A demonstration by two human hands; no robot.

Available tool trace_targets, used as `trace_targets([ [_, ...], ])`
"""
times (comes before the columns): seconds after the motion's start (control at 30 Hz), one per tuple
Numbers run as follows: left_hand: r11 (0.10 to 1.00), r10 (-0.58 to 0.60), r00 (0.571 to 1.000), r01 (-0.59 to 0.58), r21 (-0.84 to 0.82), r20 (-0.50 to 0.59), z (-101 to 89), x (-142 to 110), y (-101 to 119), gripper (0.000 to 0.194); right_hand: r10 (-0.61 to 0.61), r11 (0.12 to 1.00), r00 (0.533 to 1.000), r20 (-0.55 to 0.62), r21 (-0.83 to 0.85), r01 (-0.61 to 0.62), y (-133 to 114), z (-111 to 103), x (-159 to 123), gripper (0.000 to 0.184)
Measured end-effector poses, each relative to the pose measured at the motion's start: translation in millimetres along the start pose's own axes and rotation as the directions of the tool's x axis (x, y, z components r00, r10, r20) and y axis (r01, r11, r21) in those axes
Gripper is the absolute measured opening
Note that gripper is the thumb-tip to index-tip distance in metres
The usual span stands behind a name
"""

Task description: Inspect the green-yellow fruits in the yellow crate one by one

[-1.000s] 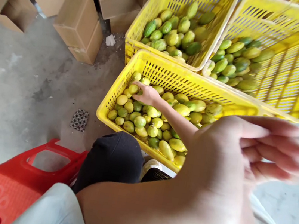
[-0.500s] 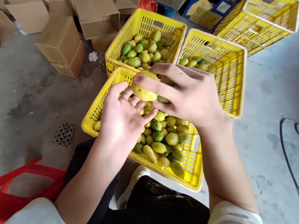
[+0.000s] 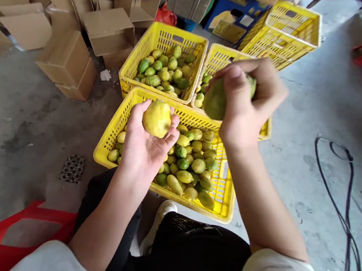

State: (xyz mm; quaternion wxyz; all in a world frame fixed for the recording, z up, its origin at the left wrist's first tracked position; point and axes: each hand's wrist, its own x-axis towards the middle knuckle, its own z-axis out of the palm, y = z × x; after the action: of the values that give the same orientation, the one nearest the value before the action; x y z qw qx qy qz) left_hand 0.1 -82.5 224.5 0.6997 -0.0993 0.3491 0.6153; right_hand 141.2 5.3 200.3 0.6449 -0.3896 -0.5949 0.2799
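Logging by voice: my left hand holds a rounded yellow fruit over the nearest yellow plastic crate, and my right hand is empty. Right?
No: your right hand isn't empty; the head view shows it gripping a rounded green fruit. Your left hand does hold the yellow fruit over the crate.

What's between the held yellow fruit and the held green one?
Fingertips of the left hand, then bare air, in the head view; yellow crates show behind.

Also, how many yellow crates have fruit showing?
3: the front crate, the back-left crate, and the back-right crate, partly behind the right hand. More may be hidden.
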Motion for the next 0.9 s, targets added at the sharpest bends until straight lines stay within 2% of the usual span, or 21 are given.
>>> trace_targets([
  [0.03, 1.000, 0.005, 1.000, -0.005, 0.012, -0.002, 0.8, -0.2, 1.6, 0.019, 0.316, 0.932, 0.949, -0.023, 0.195, -0.306, -3.8, 2.2, -1.4, 0.034],
  [0.07, 1.000, 0.004, 1.000, -0.004, 0.031, -0.009, 1.6, -0.4, 3.4, 0.018, 0.621, 0.724, 0.783, 0.012, 0.374, -0.580, -8.6, 2.0, -4.0, 0.032],
  [0.1, 0.998, -0.003, 1.000, 0.004, 0.057, -0.016, 2.3, -0.5, 5.3, 0.017, 0.822, 0.456, 0.565, 0.069, 0.514, -0.727, -13.7, -1.1, -8.2, 0.027],
  [0.13, 0.996, -0.013, 1.000, 0.015, 0.086, -0.022, 3.0, -0.4, 7.2, 0.017, 0.923, 0.232, 0.371, 0.107, 0.615, -0.754, -18.3, -6.6, -14.6, 0.022],
  [0.17, 0.993, -0.026, 0.999, 0.029, 0.113, -0.025, 3.4, -0.2, 8.8, 0.016, 0.954, 0.141, 0.283, 0.102, 0.678, -0.721, -21.6, -14.2, -23.2, 0.018],
  [0.2, 0.990, -0.040, 0.999, 0.044, 0.136, -0.029, 3.6, 0.3, 10.2, 0.015, 0.956, 0.122, 0.273, 0.109, 0.697, -0.707, -23.3, -23.0, -33.6, 0.022],
  [0.23, 0.986, -0.052, 0.998, 0.056, 0.157, -0.035, 3.5, 0.9, 11.1, 0.014, 0.942, 0.151, 0.318, 0.109, 0.708, -0.690, -23.1, -32.1, -45.2, 0.025],
  [0.27, 0.982, -0.061, 0.997, 0.067, 0.179, -0.042, 2.9, 1.8, 11.6, 0.014, 0.899, 0.199, 0.417, 0.133, 0.724, -0.660, -21.3, -40.6, -57.1, 0.027],
  [0.3, 0.976, -0.068, 0.997, 0.077, 0.206, -0.047, 2.0, 2.8, 11.6, 0.013, 0.853, 0.239, 0.497, 0.157, 0.729, -0.641, -18.3, -48.0, -68.3, 0.031],
  [0.33, 0.967, -0.076, 0.996, 0.084, 0.240, -0.045, 0.6, 4.0, 11.2, 0.013, 0.822, 0.261, 0.539, 0.185, 0.718, -0.645, -14.3, -53.8, -78.0, 0.032],
  [0.37, 0.956, -0.087, 0.996, 0.093, 0.279, -0.034, -1.2, 5.2, 10.3, 0.013, 0.803, 0.274, 0.557, 0.212, 0.699, -0.661, -10.0, -58.2, -85.7, 0.032],
  [0.47, 0.906, -0.162, 0.987, 0.145, 0.399, 0.009, -10.4, 9.8, 4.5, 0.020, 0.786, 0.288, 0.556, 0.271, 0.636, -0.716, 2.5, -65.3, -96.8, 0.042],
  [0.57, 0.840, -0.223, 0.975, 0.191, 0.508, 0.002, -24.7, 16.5, -6.3, 0.028, 0.766, 0.272, 0.555, 0.325, 0.618, -0.738, 11.5, -69.6, -101.9, 0.053],
  [0.7, 0.789, -0.217, 0.975, 0.201, 0.580, -0.043, -42.4, 27.5, -21.5, 0.024, 0.770, 0.196, 0.495, 0.402, 0.589, -0.784, 16.7, -78.1, -118.6, 0.050],
  [0.83, 0.773, -0.296, 0.946, 0.321, 0.548, -0.135, -42.5, 35.2, -26.9, 0.007, 0.803, 0.136, 0.436, 0.407, 0.587, -0.798, 13.2, -96.3, -132.4, 0.047],
  [0.9, 0.774, -0.322, 0.933, 0.358, 0.523, -0.163, -35.6, 38.8, -26.3, 0.009, 0.801, 0.114, 0.425, 0.422, 0.588, -0.801, 9.1, -107.1, -132.4, 0.048],
])
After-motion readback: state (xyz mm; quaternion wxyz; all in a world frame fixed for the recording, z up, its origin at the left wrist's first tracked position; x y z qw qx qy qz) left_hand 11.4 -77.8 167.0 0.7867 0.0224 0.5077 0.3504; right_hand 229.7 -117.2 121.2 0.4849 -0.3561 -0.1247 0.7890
